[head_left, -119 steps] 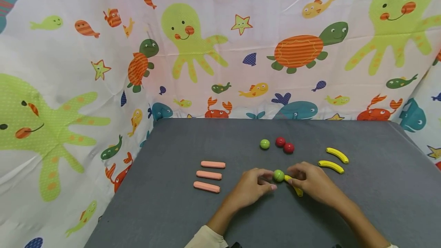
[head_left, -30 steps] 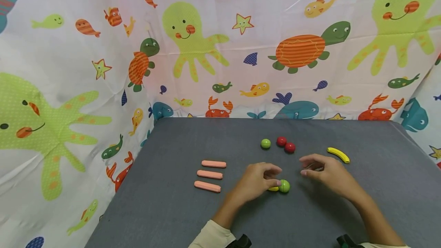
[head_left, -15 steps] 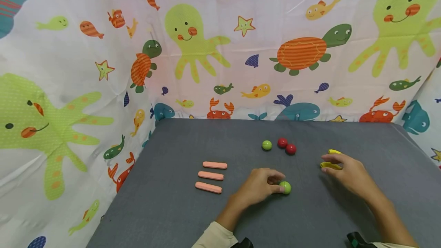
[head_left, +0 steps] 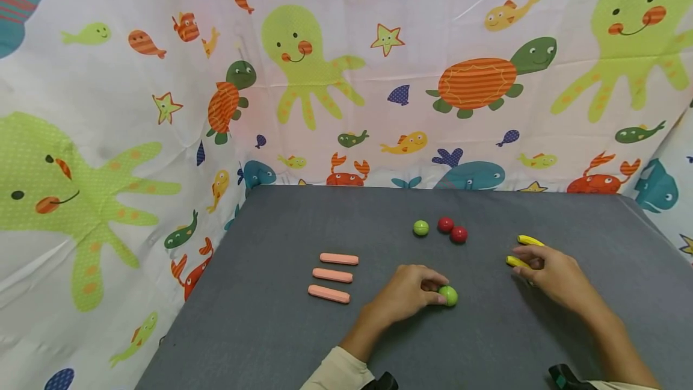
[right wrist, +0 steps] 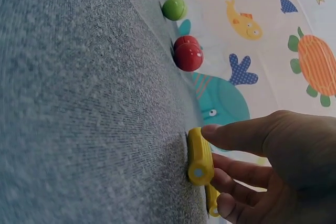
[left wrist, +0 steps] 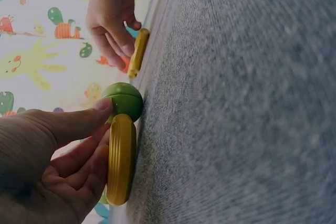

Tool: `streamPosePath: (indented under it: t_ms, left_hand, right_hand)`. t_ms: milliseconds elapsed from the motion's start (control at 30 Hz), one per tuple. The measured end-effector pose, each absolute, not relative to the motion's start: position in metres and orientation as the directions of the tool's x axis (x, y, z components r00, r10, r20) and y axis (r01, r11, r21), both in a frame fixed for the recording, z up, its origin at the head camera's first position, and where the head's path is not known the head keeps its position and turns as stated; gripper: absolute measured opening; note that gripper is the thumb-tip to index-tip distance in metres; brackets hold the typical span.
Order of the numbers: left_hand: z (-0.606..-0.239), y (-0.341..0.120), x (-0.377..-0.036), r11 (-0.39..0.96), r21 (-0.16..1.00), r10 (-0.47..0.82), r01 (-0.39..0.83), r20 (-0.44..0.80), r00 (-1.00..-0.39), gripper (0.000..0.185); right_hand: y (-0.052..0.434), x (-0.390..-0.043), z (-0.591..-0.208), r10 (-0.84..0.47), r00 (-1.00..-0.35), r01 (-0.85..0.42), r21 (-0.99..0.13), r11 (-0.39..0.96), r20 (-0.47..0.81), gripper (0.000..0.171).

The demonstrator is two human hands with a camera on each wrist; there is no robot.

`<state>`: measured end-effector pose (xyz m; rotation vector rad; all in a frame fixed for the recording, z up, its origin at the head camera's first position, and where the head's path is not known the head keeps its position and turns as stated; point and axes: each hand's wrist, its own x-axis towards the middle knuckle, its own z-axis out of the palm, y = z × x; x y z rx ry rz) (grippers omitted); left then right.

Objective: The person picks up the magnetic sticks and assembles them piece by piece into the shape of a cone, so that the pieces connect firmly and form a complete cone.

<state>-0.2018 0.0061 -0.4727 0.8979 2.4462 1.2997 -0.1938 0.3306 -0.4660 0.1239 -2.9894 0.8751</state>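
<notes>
In the head view, my left hand (head_left: 406, 292) is at the middle of the dark table, holding a green toy ball (head_left: 448, 296). The left wrist view shows the thumb on this ball and the other fingers behind a yellow toy banana (left wrist: 122, 161) that touches it. My right hand (head_left: 560, 275), farther right, pinches another yellow toy banana (head_left: 517, 262). Its thumb lies against one side in the right wrist view, the fingers on the other. A third toy banana (head_left: 529, 240) lies just beyond that hand, partly hidden.
Three pink sausage-shaped pieces (head_left: 329, 294) lie in a column left of my left hand. Farther back sit another green ball (head_left: 420, 228) and two red balls (head_left: 458, 235). A sea-animal curtain (head_left: 400, 77) rises behind the grey table (head_left: 281, 221).
My right hand has left the green ball, moved right and taken hold of a toy banana, which has turned slightly. My left hand stays at the ball; the banana beside it has shifted leftward.
</notes>
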Motion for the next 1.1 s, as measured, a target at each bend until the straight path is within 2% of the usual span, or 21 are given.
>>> streamPosePath:
  t_ms: [233,467,800,1100]
  left_hand:
    - [-0.473,0.006,-0.203,0.449,0.774,0.601,0.447,0.108,-0.792,0.024]
    - [-0.474,0.005,-0.204,0.566,0.681,0.569,0.465,0.086,-0.818,0.027]
    - [-0.478,0.003,-0.205,0.567,0.719,0.571,0.402,0.008,-0.821,0.032]
    - [-0.479,0.003,-0.203,0.566,0.726,0.56,0.391,0.009,-0.828,0.028]
  right_hand:
    - [0.331,-0.194,-0.466,-0.064,-0.998,-0.061,-0.54,0.84,0.012,0.037]
    - [0.332,-0.196,-0.465,-0.049,-0.998,-0.016,-0.534,0.845,-0.048,0.037]
    - [0.325,-0.195,-0.464,-0.069,-0.995,-0.015,-0.559,0.829,-0.075,0.027]
    - [0.316,-0.196,-0.46,-0.05,-0.995,0.011,-0.576,0.817,-0.09,0.029]
